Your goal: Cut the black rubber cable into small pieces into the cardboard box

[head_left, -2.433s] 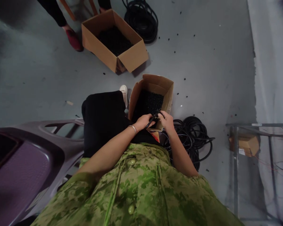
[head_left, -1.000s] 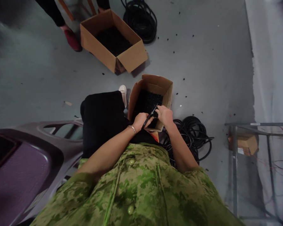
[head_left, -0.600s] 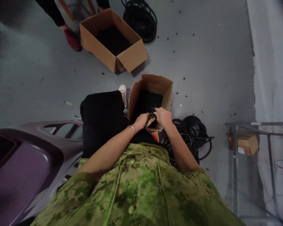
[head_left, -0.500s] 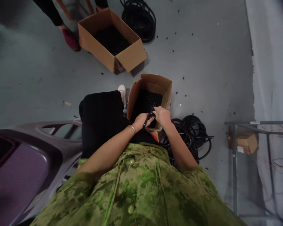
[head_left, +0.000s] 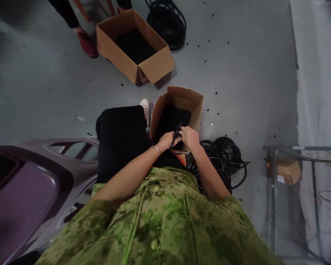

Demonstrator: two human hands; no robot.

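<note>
My left hand (head_left: 167, 141), with a bracelet at its wrist, is closed around a slim black length (head_left: 174, 140) that resembles a piece of hose. Close against it, the fingers of my right hand (head_left: 190, 137) are pinched together at the upper end of the same dark length. What exactly lies between the right fingertips is too small and dark to make out. Both hands are over the near part of an open cardboard box (head_left: 197, 110), which holds a mass of small black pieces (head_left: 176, 116).
Coiled black hose (head_left: 227, 158) lies right of the box, with another coil (head_left: 168, 27) farther off. A larger carton (head_left: 157, 68) of black pieces stands near another person's red shoe (head_left: 87, 45). At left is a purple-grey chair (head_left: 30, 195); at right, a metal frame (head_left: 274, 198).
The view has shifted slightly. The black length between my hands has tilted a little, and its upper tip sticks out less clearly. My hands stay together over the box.
</note>
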